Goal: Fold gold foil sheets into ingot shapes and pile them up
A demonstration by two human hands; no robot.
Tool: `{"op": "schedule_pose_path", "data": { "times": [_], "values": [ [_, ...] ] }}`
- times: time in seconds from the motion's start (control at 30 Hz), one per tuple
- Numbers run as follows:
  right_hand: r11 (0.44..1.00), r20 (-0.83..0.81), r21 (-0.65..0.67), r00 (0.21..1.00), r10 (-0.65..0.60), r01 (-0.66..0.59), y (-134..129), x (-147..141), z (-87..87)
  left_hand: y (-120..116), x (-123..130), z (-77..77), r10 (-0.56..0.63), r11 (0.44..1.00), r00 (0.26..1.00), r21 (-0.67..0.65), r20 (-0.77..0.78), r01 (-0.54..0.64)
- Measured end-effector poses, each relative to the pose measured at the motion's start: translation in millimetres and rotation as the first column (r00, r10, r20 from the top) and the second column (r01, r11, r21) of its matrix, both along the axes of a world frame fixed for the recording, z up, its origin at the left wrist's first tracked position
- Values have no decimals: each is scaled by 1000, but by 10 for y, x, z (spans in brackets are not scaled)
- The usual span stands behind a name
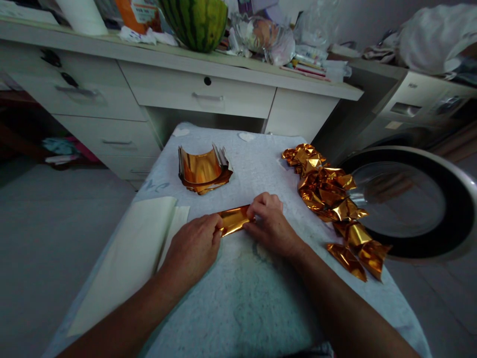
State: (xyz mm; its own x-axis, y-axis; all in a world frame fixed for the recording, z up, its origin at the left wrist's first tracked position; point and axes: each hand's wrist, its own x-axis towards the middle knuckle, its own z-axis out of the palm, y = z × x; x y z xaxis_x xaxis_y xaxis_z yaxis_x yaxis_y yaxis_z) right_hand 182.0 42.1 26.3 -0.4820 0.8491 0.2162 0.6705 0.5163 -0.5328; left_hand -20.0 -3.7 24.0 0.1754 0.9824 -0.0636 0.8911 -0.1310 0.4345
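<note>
A narrow folded strip of shiny gold foil (pixel 234 220) lies low over the middle of the cloth-covered table. Its left end is pinched by my left hand (pixel 199 241), whose fingers are closed. At the strip's right end, the closed fingers of my right hand (pixel 269 221) grip the foil. Behind my hands stands a curved stack of gold foil sheets (pixel 203 169) with silvery edges. A long heap of folded gold foil pieces (pixel 322 189) runs down the right side of the table.
White paper sheets (pixel 122 258) lie at the table's left. Beyond the table (pixel 257 154), a white desk (pixel 238 94) holds a watermelon (pixel 197 22), a paper roll and plastic bags. An open washing machine door (pixel 406 199) is close on the right.
</note>
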Motion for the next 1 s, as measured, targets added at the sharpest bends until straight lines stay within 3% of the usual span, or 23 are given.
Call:
{"op": "schedule_pose_path", "data": {
  "times": [0.2, 0.37, 0.5, 1.0],
  "values": [
    [983, 73, -3, 980, 184, -184, -69, -131, -47, -7, -7, -15, 5, 1000, 1000, 16, 5, -5],
    [990, 122, -90, 986, 118, -107, -72, -205, -40, -19, -45, 0, -18, 996, 1000, 88, 24, 15],
    [993, 154, -109, 987, 54, -38, -88, -273, -32, -6, -101, -30, -56, 996, 998, 74, -18, 57],
    [991, 302, 25, 944, -134, 133, -184, -464, -79, 66, -169, -56, -91, 996, 996, 3, -11, 91]
  ]
}}
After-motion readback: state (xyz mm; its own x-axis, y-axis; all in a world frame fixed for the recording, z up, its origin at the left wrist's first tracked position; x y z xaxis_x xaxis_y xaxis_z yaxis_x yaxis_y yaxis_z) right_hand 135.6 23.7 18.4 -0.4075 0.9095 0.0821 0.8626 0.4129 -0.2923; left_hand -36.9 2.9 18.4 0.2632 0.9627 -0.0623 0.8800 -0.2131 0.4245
